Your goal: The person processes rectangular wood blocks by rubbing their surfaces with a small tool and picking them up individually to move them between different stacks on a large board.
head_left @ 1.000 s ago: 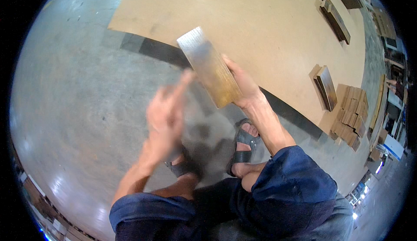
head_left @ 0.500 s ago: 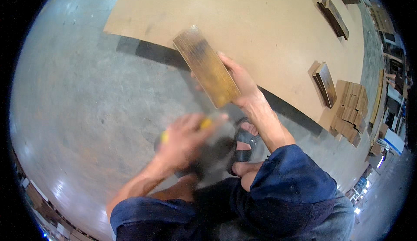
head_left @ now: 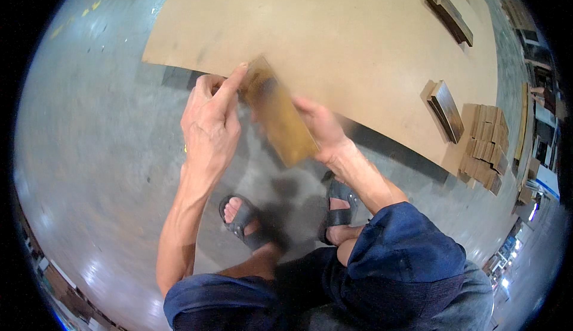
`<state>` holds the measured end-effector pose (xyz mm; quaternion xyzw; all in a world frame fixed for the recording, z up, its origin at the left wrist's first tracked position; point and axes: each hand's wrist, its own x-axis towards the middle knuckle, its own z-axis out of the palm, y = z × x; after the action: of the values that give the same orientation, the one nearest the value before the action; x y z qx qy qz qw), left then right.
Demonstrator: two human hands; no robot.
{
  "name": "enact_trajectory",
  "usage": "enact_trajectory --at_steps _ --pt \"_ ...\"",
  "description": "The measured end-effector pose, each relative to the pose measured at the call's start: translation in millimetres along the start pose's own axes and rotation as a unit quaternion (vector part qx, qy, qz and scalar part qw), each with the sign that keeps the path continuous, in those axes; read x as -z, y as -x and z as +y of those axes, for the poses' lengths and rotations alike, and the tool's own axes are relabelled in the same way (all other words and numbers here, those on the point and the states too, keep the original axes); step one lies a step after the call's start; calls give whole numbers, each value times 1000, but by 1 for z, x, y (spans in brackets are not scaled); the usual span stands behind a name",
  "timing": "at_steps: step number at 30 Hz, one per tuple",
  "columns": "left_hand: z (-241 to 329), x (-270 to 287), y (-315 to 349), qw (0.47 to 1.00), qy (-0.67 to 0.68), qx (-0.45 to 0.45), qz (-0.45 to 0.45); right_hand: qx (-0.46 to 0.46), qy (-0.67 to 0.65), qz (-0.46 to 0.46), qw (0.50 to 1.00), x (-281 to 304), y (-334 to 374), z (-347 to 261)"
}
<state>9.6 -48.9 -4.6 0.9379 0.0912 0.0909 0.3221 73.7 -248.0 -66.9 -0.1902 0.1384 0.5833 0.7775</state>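
Note:
My right hand point(head_left: 319, 122) is closed on the edge of a short brown wooden board point(head_left: 279, 119), a glossy plank piece held tilted over the table's near edge and blurred by motion. At the board's upper left end is my left hand point(head_left: 212, 116), its index finger reaching to the corner and its other fingers curled. A bit of a yellow object point(head_left: 185, 148) peeks out by the left wrist; the palm hides the rest, so its kind cannot be made out.
Beneath the board is a wide tan tabletop point(head_left: 334, 38). On its right side lie a dark board piece point(head_left: 446, 111), a narrow stack of brown strips point(head_left: 449, 13) and a pile of small light-brown blocks point(head_left: 486, 143). My sandalled feet point(head_left: 242, 217) stand on the grey concrete floor point(head_left: 107, 152).
My left hand has risen from below the board to its upper left end. The board, still in my right hand, has shifted slightly down.

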Motion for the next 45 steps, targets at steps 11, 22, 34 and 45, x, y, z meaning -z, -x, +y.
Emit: enact_trajectory --at_steps 11,22,34,45 --pt "13 -7 0 990 -122 -12 -64 -23 -75 9 997 11 -4 18" --pt "-1 -3 7 995 -83 15 -53 -19 -65 6 998 6 -5 21" --pt "52 3 47 981 -65 -47 -178 -14 -82 51 995 6 -10 18" --pt "76 -2 79 947 38 -127 -293 -44 -76 -4 996 14 -7 17"
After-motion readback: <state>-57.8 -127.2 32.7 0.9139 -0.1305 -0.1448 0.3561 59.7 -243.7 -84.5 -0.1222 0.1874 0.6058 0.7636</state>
